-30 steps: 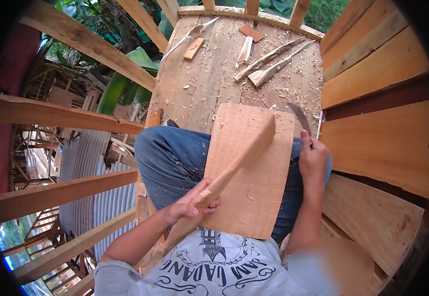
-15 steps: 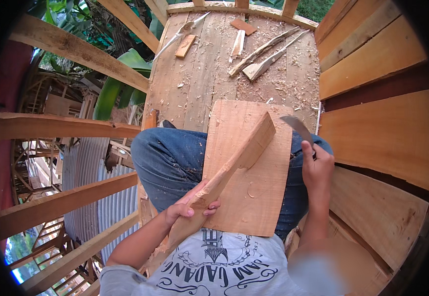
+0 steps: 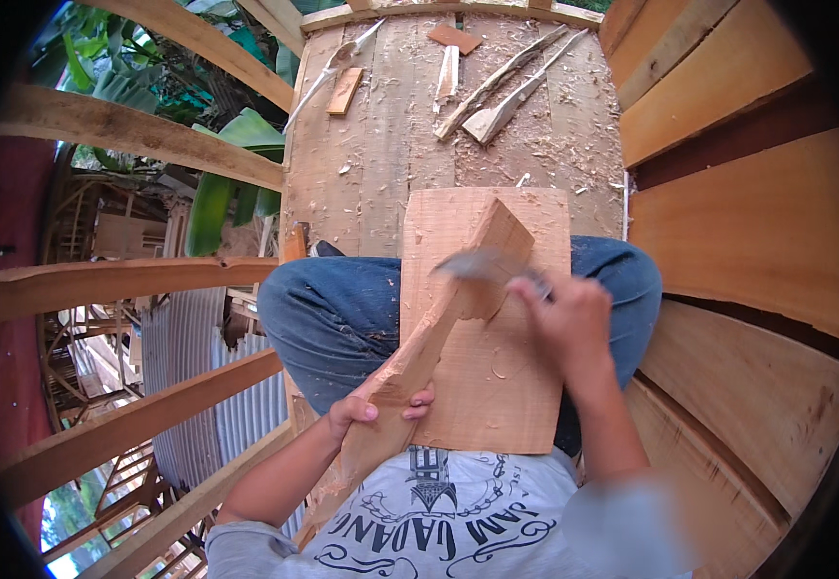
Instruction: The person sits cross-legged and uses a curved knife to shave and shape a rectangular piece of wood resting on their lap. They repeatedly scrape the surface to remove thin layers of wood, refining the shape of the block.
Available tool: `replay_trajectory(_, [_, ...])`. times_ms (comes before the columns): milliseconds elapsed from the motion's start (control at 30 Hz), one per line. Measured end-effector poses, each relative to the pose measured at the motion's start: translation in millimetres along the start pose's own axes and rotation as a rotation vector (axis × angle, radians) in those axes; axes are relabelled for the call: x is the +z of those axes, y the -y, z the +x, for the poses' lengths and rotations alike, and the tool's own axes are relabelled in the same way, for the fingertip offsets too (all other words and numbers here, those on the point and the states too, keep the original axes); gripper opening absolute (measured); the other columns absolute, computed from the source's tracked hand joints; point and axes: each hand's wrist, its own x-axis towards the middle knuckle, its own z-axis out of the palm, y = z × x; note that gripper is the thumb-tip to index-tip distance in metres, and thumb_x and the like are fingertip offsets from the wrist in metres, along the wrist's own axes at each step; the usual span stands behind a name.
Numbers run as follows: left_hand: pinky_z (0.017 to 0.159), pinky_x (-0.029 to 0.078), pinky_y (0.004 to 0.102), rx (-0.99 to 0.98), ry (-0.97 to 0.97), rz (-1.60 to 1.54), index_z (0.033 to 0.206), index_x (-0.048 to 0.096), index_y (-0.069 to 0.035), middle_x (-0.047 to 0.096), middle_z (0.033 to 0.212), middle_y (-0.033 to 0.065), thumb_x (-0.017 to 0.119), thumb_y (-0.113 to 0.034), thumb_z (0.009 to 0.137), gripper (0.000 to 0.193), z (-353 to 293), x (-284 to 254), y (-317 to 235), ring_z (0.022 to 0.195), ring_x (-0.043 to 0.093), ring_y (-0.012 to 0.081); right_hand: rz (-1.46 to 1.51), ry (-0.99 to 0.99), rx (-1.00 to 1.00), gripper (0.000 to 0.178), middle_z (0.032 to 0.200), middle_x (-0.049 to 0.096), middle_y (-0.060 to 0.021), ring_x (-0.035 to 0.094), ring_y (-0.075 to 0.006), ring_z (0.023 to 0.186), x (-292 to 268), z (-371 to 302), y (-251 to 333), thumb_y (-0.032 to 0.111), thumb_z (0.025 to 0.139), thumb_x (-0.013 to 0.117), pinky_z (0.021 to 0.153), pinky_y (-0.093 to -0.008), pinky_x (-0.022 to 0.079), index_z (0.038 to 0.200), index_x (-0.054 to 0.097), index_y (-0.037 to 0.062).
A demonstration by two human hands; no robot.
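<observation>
My left hand point(image 3: 381, 407) is wrapped round the lower part of a long, roughly shaped piece of wood point(image 3: 450, 307). It slants up and to the right, its broad end resting over a flat wooden board point(image 3: 526, 386) on my lap. My right hand point(image 3: 566, 314) grips a curved knife, its handle mostly hidden by the fingers. The knife's blade point(image 3: 480, 263), blurred by motion, lies across the wood just below its broad end. Whether the edge bites into the wood I cannot tell.
Wood shavings cover the plank floor point(image 3: 371, 183). Farther off lie a carved wooden spoon point(image 3: 337, 63), two long carved pieces point(image 3: 516, 101) and small offcuts point(image 3: 345, 91). Wooden rails point(image 3: 139, 270) stand at the left, a board wall point(image 3: 748, 232) at the right. My bent knees flank the board.
My right hand has swung the knife leftward, from beside the board onto the wood piece. My left hand keeps its grip on the wood. The view has shifted slightly.
</observation>
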Motion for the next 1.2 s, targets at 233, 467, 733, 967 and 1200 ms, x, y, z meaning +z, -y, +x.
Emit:
replay_trajectory(233, [0.073,0.036,0.0258,0.004,0.016,-0.034,0.147,0.024,-0.009,0.039,0.1,0.0074,0.071,-0.028,0.055,0.105,-1,-2,3,0.086,0.04,0.0159,0.024,-0.028,0.079,0.056,0.053,0.054,-0.0182,0.057,-0.0365,0.051,-25,17,-12,0.051,0.085,0.063,0.047,-0.0423,0.044,0.059,0.057,0.0025])
replay_trajectory(467, [0.077,0.037,0.0251,-0.048,0.022,-0.138,0.144,0.027,-0.007,0.039,0.098,0.0075,0.071,-0.028,0.057,0.1,-2,-3,1,0.085,0.042,0.0154,-0.006,0.124,-0.191,0.056,0.05,0.055,-0.0089,0.058,-0.0258,0.045,-3,-16,19,0.06,0.076,0.067,0.042,-0.0358,0.044,0.056,0.055,0.0083])
replay_trajectory(733, [0.078,0.041,0.0273,-0.061,0.001,-0.194,0.141,0.028,-0.005,0.041,0.096,0.0076,0.071,-0.027,0.055,0.099,2,1,-4,0.083,0.044,0.0162,-0.067,0.062,-0.143,0.062,0.051,0.056,-0.0102,0.058,-0.0267,0.046,1,3,9,0.066,0.074,0.065,0.043,-0.0357,0.044,0.056,0.056,0.0066])
replay_trajectory(967, [0.08,0.038,0.0239,-0.035,0.066,-0.127,0.142,0.029,-0.005,0.04,0.099,0.0088,0.072,-0.026,0.058,0.097,-1,-5,3,0.085,0.042,0.0149,0.062,-0.127,0.396,0.06,0.056,0.057,-0.0202,0.058,-0.0369,0.051,-30,49,-33,0.056,0.086,0.06,0.049,-0.0426,0.043,0.067,0.063,-0.0011])
replay_trajectory(1200, [0.081,0.039,0.0245,-0.072,0.054,-0.184,0.142,0.029,-0.007,0.04,0.1,0.0091,0.072,-0.026,0.059,0.096,0,-9,1,0.085,0.043,0.0154,-0.024,0.13,-0.157,0.058,0.048,0.053,-0.0108,0.056,-0.0281,0.043,-13,-14,21,0.059,0.078,0.066,0.041,-0.037,0.043,0.054,0.054,0.0075])
